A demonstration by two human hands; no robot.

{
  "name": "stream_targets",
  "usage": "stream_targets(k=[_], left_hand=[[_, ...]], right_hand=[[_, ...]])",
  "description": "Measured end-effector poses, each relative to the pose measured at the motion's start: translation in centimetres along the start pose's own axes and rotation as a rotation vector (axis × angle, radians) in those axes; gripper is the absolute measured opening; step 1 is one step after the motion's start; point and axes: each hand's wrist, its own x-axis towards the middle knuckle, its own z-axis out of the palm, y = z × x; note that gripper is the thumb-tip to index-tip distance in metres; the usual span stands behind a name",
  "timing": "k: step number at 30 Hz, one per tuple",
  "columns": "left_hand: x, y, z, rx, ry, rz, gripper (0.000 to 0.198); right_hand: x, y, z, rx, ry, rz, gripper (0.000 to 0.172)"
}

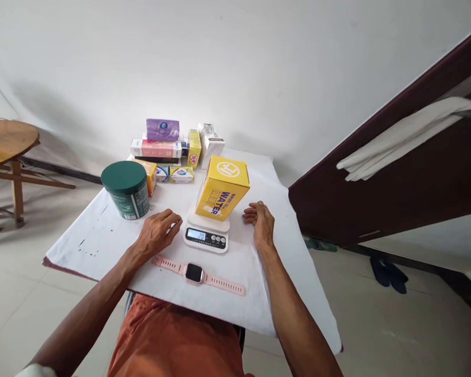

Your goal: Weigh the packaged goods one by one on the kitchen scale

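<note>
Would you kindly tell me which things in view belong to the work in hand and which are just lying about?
Apparently in use:
white digital scale, display lit;
yellow WATER box, standing on the scale;
left hand and right hand, on either side.

Apparently just lying about:
pink-strapped smartwatch;
green lidded tub;
purple pack;
dark slippers on the floor.

WATER box [223,191] — smooth cardboard; scale [206,240] — smooth plastic; tablecloth [294,246] matt.
</note>
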Motion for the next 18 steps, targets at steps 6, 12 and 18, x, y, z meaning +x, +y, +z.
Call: stream_targets(k=[6, 12, 18], left_hand=[[-0.1, 0.0, 0.1, 0.019, 0.02, 0.029, 0.024], [0.0, 0.1, 0.0, 0.001, -0.005, 0.003, 0.022], [-0.1, -0.1, 0.2, 0.009, -0.001, 0.009, 0.022]], right_hand=[[-0.2, -2.0, -0.6, -0.01, -0.209, -0.051, 0.066], [-0.2, -6.0, 1.7, -0.219, -0.553, -0.211, 0.097], [0.9, -6.9, 3.0, -0.262, -0.721, -0.136, 0.075]])
